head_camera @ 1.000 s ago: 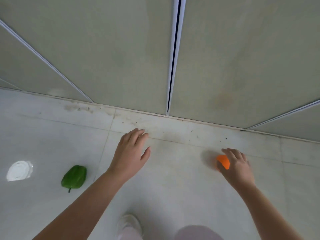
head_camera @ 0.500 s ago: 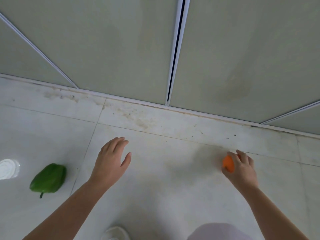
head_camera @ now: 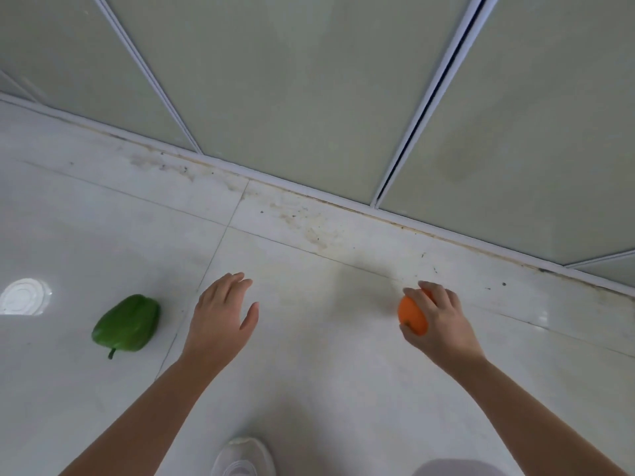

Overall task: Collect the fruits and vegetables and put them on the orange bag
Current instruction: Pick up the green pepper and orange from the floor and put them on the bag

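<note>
White shoe, pale lilac trousers

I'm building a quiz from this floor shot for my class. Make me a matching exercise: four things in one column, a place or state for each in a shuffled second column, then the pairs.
Things:
1. green pepper
2. orange fruit
3. left hand
4. white shoe

Places or states:
A. at the bottom edge of the view
B. gripped by the right hand
C. lying on the floor, nothing touching it
D. open, holding nothing

Pairs: 1-C, 2-B, 3-D, 4-A
</note>
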{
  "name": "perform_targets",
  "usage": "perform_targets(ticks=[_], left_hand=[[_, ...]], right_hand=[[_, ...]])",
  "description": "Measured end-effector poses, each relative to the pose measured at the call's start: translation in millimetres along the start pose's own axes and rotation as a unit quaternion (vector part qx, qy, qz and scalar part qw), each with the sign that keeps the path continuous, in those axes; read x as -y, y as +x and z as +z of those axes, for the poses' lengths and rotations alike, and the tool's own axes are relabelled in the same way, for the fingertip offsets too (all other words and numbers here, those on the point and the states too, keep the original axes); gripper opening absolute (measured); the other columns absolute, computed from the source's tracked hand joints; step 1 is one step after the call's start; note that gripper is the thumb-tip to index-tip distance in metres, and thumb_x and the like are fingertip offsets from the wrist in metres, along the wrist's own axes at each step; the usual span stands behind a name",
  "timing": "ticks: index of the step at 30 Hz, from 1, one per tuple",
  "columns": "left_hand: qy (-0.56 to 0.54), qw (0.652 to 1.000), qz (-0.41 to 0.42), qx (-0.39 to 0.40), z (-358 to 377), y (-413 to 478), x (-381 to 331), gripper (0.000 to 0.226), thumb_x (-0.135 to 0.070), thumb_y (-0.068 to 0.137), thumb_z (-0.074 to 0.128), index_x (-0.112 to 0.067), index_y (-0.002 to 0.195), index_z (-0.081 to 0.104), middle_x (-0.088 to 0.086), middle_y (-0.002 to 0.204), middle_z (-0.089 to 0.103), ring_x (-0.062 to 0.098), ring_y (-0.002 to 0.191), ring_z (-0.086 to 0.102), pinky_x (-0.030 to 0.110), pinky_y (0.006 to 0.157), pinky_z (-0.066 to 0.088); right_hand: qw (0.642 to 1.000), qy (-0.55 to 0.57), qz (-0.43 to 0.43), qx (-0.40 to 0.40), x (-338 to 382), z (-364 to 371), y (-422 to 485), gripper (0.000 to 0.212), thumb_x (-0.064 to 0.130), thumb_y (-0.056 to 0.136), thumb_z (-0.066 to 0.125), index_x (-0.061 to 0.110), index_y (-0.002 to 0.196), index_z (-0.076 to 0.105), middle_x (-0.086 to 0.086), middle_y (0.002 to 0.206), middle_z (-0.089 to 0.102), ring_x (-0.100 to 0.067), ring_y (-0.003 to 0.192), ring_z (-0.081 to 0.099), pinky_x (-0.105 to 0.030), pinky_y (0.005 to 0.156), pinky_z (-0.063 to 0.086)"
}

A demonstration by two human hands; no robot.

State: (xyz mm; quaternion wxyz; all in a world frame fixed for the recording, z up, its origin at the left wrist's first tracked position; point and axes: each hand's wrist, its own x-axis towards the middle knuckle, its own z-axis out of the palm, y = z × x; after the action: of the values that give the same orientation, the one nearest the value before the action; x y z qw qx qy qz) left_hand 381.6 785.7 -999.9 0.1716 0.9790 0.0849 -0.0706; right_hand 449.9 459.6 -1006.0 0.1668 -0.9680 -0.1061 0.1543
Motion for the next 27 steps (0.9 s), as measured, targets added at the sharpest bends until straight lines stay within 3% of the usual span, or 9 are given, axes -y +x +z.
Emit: perform_targets(ticks=[7,10,17,20,27], left_hand=[[0.007,0.997,-0.074,-0.022,-12,-29,55,0.052,-0.04,0.084,0.035,-0.002,0.113,0.057,0.019,0.123,0.056,0.038,0.119,0.047,0.053,0.093,0.042],[0.006,0.993,-0.11,-0.046,-15,-39,78,0.044,-0.032,0.081,0.048,-0.001,0.112,0.057,0.021,0.123,0.056,0.042,0.117,0.048,0.057,0.092,0.044],[0.013,0.975,-0.202,-0.089,-12,-41,122,0.049,-0.016,0.074,0.072,0.001,0.117,0.055,0.024,0.127,0.051,0.044,0.123,0.041,0.053,0.101,0.032],[0.001,0.965,-0.252,-0.066,-8,-42,131,0.059,-0.021,0.076,0.071,-0.002,0.127,0.047,0.021,0.135,0.043,0.038,0.127,0.035,0.049,0.106,0.027],[-0.092,0.926,-0.36,-0.067,-4,-46,131,0.074,-0.025,0.075,0.072,-0.01,0.136,0.032,0.016,0.135,0.037,0.034,0.119,0.035,0.047,0.091,0.043]], right_hand=[[0.989,0.036,-0.128,0.071,93,13,36,0.06,0.032,0.074,0.069,0.026,0.129,0.045,0.0,0.136,0.037,-0.023,0.121,0.032,-0.038,0.089,0.045],[0.981,0.058,-0.16,0.096,131,21,47,0.061,0.032,0.075,0.069,0.026,0.129,0.044,0.001,0.136,0.036,-0.022,0.121,0.032,-0.036,0.091,0.043],[0.966,0.077,-0.206,0.134,189,32,67,0.061,0.032,0.074,0.07,0.028,0.129,0.043,0.002,0.133,0.038,-0.021,0.117,0.034,-0.029,0.089,0.037],[0.964,0.085,-0.218,0.129,201,34,71,0.061,0.032,0.073,0.07,0.028,0.129,0.044,0.002,0.131,0.039,-0.021,0.115,0.036,-0.028,0.085,0.037],[0.957,0.099,-0.228,0.148,195,39,61,0.061,0.033,0.074,0.07,0.028,0.128,0.043,0.004,0.131,0.038,-0.016,0.111,0.035,-0.025,0.081,0.038]])
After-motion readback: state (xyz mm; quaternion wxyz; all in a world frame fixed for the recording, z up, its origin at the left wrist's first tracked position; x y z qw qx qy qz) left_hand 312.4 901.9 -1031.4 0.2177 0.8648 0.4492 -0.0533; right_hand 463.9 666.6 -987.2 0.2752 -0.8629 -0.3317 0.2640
